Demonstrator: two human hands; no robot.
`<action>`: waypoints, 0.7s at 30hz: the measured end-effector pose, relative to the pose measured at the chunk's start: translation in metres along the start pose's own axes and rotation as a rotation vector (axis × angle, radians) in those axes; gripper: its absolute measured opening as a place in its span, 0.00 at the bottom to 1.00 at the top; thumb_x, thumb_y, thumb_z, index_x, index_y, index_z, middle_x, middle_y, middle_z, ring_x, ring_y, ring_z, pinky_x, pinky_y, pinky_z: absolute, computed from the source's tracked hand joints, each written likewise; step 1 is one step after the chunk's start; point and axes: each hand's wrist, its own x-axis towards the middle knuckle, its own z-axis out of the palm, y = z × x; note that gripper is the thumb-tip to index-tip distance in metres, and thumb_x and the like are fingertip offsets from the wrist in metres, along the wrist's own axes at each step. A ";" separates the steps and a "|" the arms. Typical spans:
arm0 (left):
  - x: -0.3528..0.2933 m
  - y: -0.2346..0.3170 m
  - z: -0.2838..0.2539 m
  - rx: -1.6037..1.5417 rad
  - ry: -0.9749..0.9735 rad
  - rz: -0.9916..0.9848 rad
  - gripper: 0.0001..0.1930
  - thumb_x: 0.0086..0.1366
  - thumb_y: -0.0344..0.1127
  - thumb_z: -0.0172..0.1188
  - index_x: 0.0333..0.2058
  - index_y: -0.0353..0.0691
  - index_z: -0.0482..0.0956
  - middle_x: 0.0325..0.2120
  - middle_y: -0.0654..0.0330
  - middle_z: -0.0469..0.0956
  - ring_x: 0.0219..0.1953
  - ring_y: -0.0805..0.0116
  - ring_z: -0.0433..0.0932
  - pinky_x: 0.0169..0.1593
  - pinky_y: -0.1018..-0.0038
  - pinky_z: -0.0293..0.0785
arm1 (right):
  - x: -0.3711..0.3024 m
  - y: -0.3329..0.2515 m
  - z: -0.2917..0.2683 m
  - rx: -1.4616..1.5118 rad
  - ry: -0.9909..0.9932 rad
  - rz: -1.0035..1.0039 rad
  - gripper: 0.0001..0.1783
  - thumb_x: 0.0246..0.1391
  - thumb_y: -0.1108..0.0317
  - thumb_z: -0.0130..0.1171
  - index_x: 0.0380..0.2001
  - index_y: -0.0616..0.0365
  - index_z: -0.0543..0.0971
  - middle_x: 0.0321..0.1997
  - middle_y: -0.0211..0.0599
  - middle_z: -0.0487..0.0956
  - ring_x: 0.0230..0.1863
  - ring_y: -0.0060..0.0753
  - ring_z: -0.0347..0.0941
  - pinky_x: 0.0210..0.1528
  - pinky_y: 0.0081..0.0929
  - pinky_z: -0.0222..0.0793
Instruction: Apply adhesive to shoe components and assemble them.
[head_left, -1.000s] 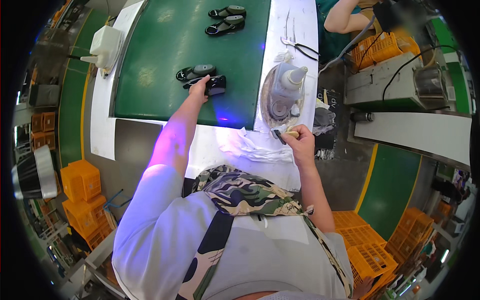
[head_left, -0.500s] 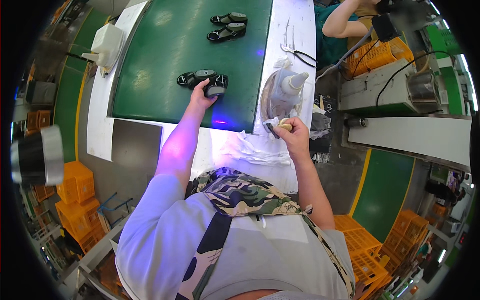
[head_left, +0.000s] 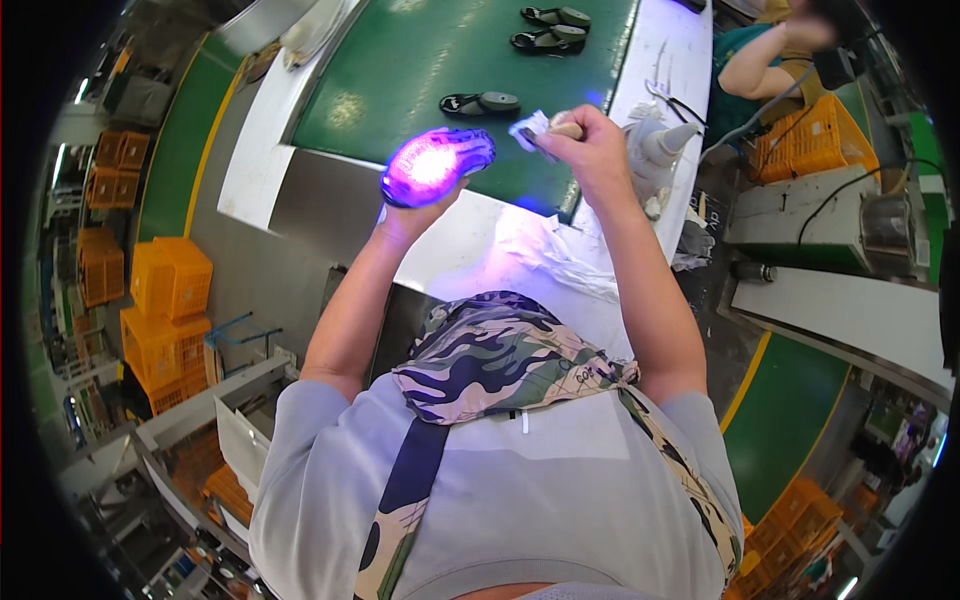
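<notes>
My left hand (head_left: 418, 215) grips a black shoe (head_left: 440, 165) in the air over the near edge of the green belt (head_left: 390, 80); bright violet light washes out much of its surface. To its right, my right hand (head_left: 598, 150) pinches a small tool with a pale, wood-like handle (head_left: 568, 130). A bit of white cloth (head_left: 527, 128) sits at the tool's tip, apart from the shoe. Past both hands, another black shoe with a grey last (head_left: 480, 104) lies on the belt. Farther off lies a black shoe pair (head_left: 548, 40).
On the white table edge at right stand a squeeze bottle (head_left: 665, 145) and pliers (head_left: 682, 102). Crumpled white cloth (head_left: 570, 258) lies on the near tabletop. Orange crates (head_left: 168, 280) are stacked at left, with another orange crate (head_left: 820, 140) at far right near a co-worker's arm (head_left: 755, 70).
My left hand has lifted one shoe off the belt and brought it nearer, into the violet light. My right hand has moved from beside the bottle to over the belt, tool and cloth with it.
</notes>
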 end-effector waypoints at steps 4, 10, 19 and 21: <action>-0.053 -0.002 -0.019 -0.501 0.364 -0.224 0.25 0.59 0.29 0.66 0.56 0.37 0.73 0.52 0.47 0.76 0.56 0.58 0.75 0.60 0.66 0.73 | 0.010 0.004 0.055 -0.079 -0.165 -0.074 0.11 0.46 0.78 0.69 0.28 0.61 0.74 0.28 0.30 0.76 0.27 0.19 0.71 0.29 0.19 0.68; -0.078 0.021 -0.079 0.017 0.411 -0.098 0.23 0.52 0.27 0.72 0.47 0.32 0.76 0.46 0.43 0.80 0.46 0.52 0.82 0.51 0.65 0.78 | 0.010 0.027 0.113 -0.061 -0.218 -0.172 0.15 0.39 0.71 0.75 0.22 0.58 0.74 0.24 0.25 0.76 0.25 0.16 0.68 0.28 0.19 0.66; -0.115 0.027 -0.106 0.090 0.344 -0.183 0.26 0.51 0.29 0.71 0.50 0.32 0.75 0.50 0.42 0.78 0.48 0.51 0.81 0.52 0.65 0.78 | -0.029 0.001 0.159 0.348 -0.534 0.124 0.15 0.42 0.79 0.69 0.25 0.57 0.70 0.25 0.29 0.73 0.26 0.21 0.69 0.30 0.22 0.69; -0.121 0.028 -0.108 0.105 0.310 -0.225 0.27 0.50 0.29 0.71 0.50 0.32 0.75 0.50 0.43 0.78 0.48 0.50 0.81 0.52 0.65 0.77 | -0.034 -0.007 0.164 0.327 -0.505 0.156 0.17 0.40 0.78 0.71 0.23 0.56 0.69 0.23 0.29 0.73 0.25 0.21 0.69 0.27 0.23 0.68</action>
